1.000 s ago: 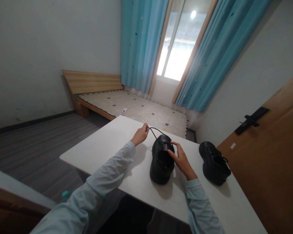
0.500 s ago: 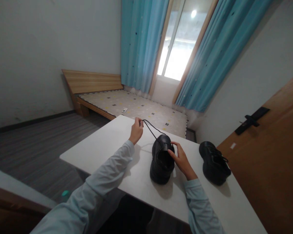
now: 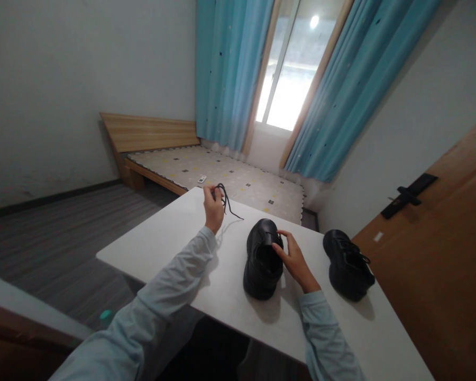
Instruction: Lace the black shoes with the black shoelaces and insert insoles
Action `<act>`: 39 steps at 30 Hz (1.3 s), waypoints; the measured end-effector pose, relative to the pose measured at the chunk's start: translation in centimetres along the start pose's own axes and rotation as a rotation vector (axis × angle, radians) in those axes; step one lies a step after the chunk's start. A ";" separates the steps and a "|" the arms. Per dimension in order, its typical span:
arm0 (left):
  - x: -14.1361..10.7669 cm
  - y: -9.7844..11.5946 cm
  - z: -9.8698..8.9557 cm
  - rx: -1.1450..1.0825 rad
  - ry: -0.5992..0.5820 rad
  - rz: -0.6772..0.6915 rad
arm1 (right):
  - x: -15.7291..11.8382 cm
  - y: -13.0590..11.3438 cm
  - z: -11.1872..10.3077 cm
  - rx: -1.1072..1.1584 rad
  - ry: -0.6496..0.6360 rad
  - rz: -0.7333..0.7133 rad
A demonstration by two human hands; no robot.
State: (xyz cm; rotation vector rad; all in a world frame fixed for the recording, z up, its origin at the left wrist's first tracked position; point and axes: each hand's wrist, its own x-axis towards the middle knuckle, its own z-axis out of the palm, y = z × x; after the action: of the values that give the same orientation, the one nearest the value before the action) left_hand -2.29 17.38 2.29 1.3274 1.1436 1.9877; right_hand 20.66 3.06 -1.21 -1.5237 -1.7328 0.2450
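A black shoe (image 3: 262,264) sits on the white table (image 3: 162,233), its toe pointing toward the window. My right hand (image 3: 294,257) grips the right side of its opening, thumb on the tongue area and fingers along the outer edge. To the left of the shoe, my left hand (image 3: 214,206) is raised over the table and closed on a black shoelace (image 3: 227,200). The lace hangs in loops from the fingers, and its loose end points toward the shoe without touching it. A second black shoe (image 3: 348,265), with a lace in it, stands at the table's right side.
Beyond the table is a bed (image 3: 238,177) with a patterned mattress and a small white object (image 3: 202,179) on it. Blue curtains (image 3: 234,74) flank the window. A wooden door (image 3: 440,238) with a black handle is at the right. A green item (image 3: 105,314) lies on the floor.
My left hand has moved slightly left and up, and the lace that stretched to the shoe now hangs free of it. My right hand and both shoes have stayed in place.
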 end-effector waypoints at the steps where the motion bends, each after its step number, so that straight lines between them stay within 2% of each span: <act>1: 0.0 0.2 0.0 -0.032 0.028 0.025 | 0.0 0.0 0.0 -0.001 0.000 -0.001; 4: -0.2 0.6 0.0 -0.140 0.077 0.107 | 0.0 0.0 0.0 0.001 0.007 0.000; 8: -0.4 0.8 -0.1 -0.148 0.042 0.161 | 0.1 -0.2 0.0 0.007 0.004 0.007; 11: -0.4 0.7 -0.1 -0.008 -0.046 0.157 | 0.1 -0.2 0.0 0.015 0.000 0.004; 20: -0.6 -0.6 0.5 0.446 -0.414 0.059 | 0.1 0.0 0.1 0.009 0.007 0.000; 24: -0.8 -1.3 0.6 0.660 -0.493 0.075 | 0.1 0.0 0.1 0.004 0.010 0.002; 29: -0.9 -2.5 0.2 0.999 -0.512 0.130 | 0.1 0.0 0.1 0.003 0.011 -0.010; 32: -0.8 -3.5 -0.1 1.029 -0.548 0.147 | 0.1 0.1 0.1 0.007 0.001 -0.001; 39: -0.8 -5.8 0.1 1.045 -0.725 0.112 | 0.0 0.2 0.2 0.005 0.010 -0.006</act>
State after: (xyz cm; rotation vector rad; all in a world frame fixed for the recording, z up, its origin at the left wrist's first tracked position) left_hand -2.17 19.89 -3.06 2.3492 1.7629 0.6912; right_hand 20.61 3.18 -1.48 -1.5132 -1.7274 0.2382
